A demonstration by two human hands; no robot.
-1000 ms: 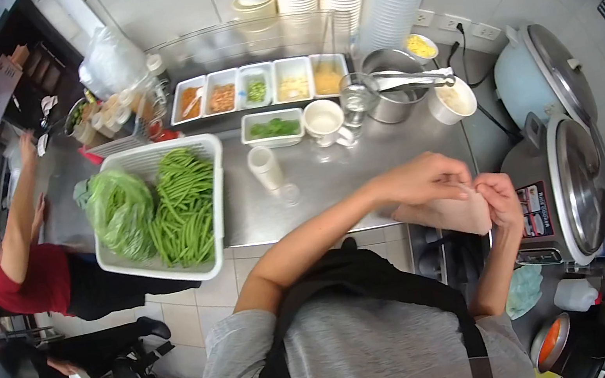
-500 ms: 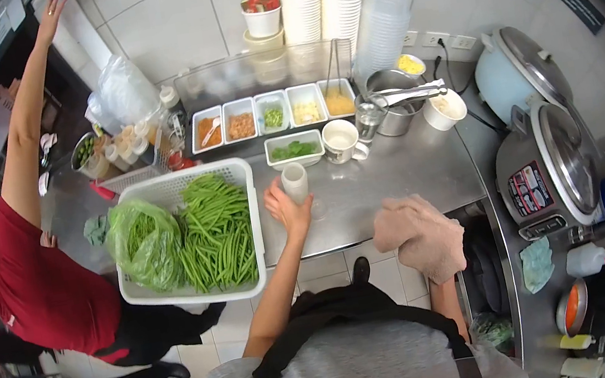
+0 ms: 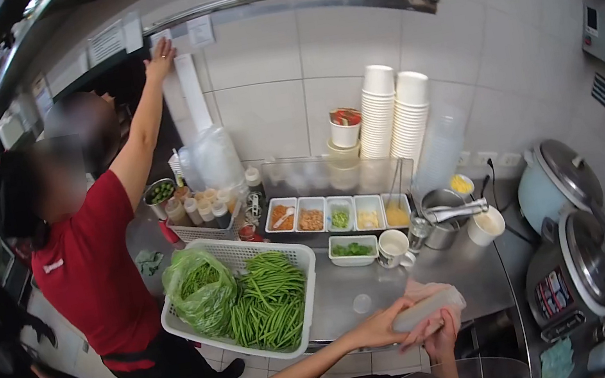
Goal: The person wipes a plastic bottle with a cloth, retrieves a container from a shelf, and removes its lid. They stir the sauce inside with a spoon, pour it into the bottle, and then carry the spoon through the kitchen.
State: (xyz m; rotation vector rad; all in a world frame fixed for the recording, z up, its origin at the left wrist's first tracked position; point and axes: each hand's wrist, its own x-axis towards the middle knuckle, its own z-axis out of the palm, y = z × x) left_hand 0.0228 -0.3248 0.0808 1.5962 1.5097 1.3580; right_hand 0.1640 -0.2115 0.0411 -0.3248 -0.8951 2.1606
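My left hand (image 3: 381, 328) is closed around a translucent whitish cylindrical container (image 3: 420, 311), which lies tilted nearly on its side above the counter's front edge. A pinkish-beige cloth (image 3: 446, 294) is in my right hand (image 3: 441, 331), bunched against the container's far end and underside. My right fingers press the cloth to the container. Just beyond my hands a white mug (image 3: 392, 246) and a small white tray of chopped greens (image 3: 353, 249) stand on the steel counter (image 3: 339, 294). A pale round disc or mark (image 3: 363, 304) shows on the counter near my left wrist.
To the left sits a white basket (image 3: 308, 291) with green beans (image 3: 265, 302) and a green plastic bag (image 3: 201, 288). Topping trays (image 3: 338, 215), stacked cups (image 3: 378, 114) and a metal pot (image 3: 444, 234) line the back. Rice cookers (image 3: 569, 273) stand right. A co-worker (image 3: 95, 277) reaches upward at left.
My left hand has lifted the container off the counter and brought it right, to the cloth in my right hand. The view has tilted up. The co-worker's arm is still raised.
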